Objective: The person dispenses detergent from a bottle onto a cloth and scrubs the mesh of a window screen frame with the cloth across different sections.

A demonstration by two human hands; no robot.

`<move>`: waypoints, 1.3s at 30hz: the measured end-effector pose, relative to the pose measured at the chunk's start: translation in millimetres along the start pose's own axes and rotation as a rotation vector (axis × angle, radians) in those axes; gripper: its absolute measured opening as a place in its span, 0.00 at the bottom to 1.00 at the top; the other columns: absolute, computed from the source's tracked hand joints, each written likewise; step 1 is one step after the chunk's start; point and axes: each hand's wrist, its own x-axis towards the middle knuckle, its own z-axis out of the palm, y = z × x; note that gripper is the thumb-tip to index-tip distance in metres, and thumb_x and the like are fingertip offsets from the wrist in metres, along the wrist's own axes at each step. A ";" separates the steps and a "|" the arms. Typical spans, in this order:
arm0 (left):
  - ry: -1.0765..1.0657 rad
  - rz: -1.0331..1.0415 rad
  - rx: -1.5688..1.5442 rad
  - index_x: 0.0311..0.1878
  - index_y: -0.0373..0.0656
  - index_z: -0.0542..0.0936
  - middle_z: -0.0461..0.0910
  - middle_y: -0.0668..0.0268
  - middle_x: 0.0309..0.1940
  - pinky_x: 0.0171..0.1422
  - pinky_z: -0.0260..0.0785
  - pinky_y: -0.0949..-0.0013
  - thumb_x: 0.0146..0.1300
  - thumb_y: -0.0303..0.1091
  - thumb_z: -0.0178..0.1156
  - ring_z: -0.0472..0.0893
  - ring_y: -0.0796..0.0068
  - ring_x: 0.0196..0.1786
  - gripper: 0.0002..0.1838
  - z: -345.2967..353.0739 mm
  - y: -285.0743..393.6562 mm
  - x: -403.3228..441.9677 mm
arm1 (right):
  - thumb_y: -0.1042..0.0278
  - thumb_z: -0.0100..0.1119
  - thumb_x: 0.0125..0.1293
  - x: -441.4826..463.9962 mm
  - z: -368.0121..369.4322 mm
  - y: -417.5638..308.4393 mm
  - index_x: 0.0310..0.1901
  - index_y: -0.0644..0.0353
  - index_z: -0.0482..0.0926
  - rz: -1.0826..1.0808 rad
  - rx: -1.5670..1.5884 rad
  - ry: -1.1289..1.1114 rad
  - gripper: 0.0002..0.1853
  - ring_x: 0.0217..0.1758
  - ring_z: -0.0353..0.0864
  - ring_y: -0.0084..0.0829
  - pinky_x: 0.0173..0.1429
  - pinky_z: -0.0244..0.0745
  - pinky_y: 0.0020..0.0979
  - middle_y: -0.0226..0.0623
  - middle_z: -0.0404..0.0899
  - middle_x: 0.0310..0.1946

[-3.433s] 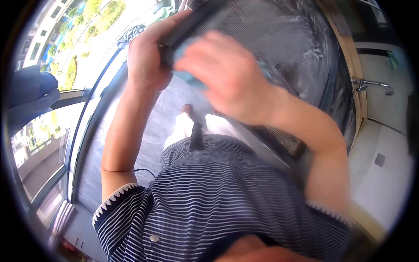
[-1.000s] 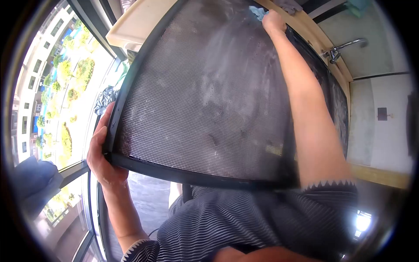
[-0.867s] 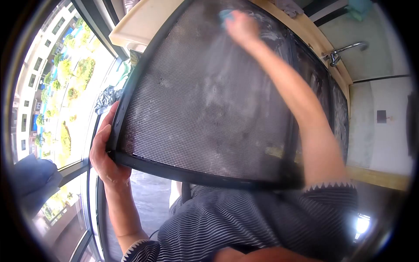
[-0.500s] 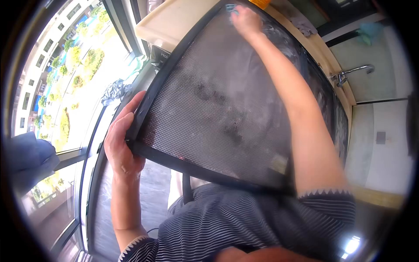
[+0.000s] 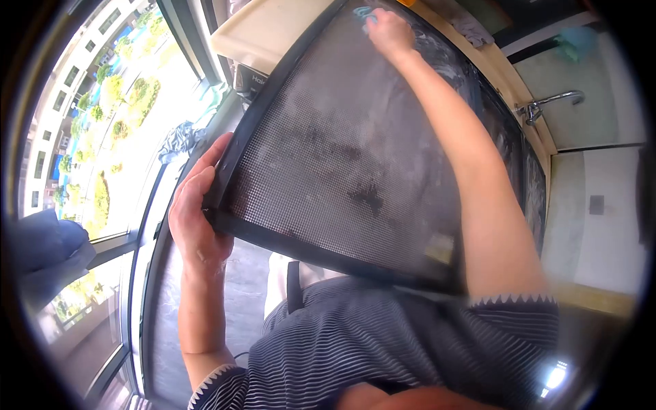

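A large window screen with dark mesh and a black frame leans across in front of me, its near edge by my waist. Whitish, soapy smears cover parts of the mesh, mostly toward the right, and dark wet patches show near its middle. My left hand is wrapped round the frame at the near left corner. Far up the screen, my right hand is closed on a light-blue cloth and presses it to the mesh near the top edge. Part of the cloth is hidden by the fingers.
A chrome faucet juts out at the right. The screen's upper part rests by a pale basin edge. Windows line the left, with a crumpled cloth on the sill. An orange item peeks out at the top.
My right hand has shifted slightly down and right with the cloth. The near left corner of the screen and my left hand sit slightly farther right in view.
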 end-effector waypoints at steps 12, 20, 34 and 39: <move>0.012 0.063 0.030 0.55 0.22 0.64 0.69 0.47 0.52 0.58 0.64 0.72 0.60 0.35 0.40 0.74 0.66 0.51 0.26 2.3 -3.4 -2.6 | 0.67 0.61 0.49 -132.5 -106.3 -30.4 0.33 0.50 0.77 -0.344 0.352 0.024 0.08 0.24 0.75 0.27 0.26 0.71 0.28 0.28 0.72 0.24; 0.022 0.032 -0.009 0.58 0.24 0.62 0.70 0.46 0.51 0.59 0.62 0.70 0.58 0.37 0.40 0.73 0.63 0.53 0.28 1.3 -6.2 0.7 | 0.60 0.56 0.55 -113.7 -73.6 49.7 0.33 0.52 0.77 0.036 0.025 -0.003 0.08 0.31 0.78 0.41 0.33 0.73 0.38 0.37 0.76 0.29; 0.031 0.040 0.052 0.57 0.28 0.65 0.71 0.50 0.52 0.57 0.65 0.70 0.59 0.39 0.40 0.73 0.66 0.53 0.27 -3.3 -7.3 4.2 | 0.57 0.49 0.59 -102.1 -74.6 90.0 0.37 0.54 0.76 0.250 -0.123 -0.087 0.12 0.36 0.78 0.47 0.40 0.73 0.46 0.41 0.77 0.36; 0.017 0.056 0.035 0.57 0.27 0.66 0.71 0.50 0.52 0.58 0.65 0.70 0.59 0.39 0.39 0.72 0.65 0.54 0.27 0.2 -8.1 2.0 | 0.64 0.62 0.50 -219.7 -190.1 -25.4 0.34 0.53 0.77 -0.225 0.406 -0.208 0.09 0.22 0.74 0.27 0.25 0.71 0.27 0.28 0.71 0.24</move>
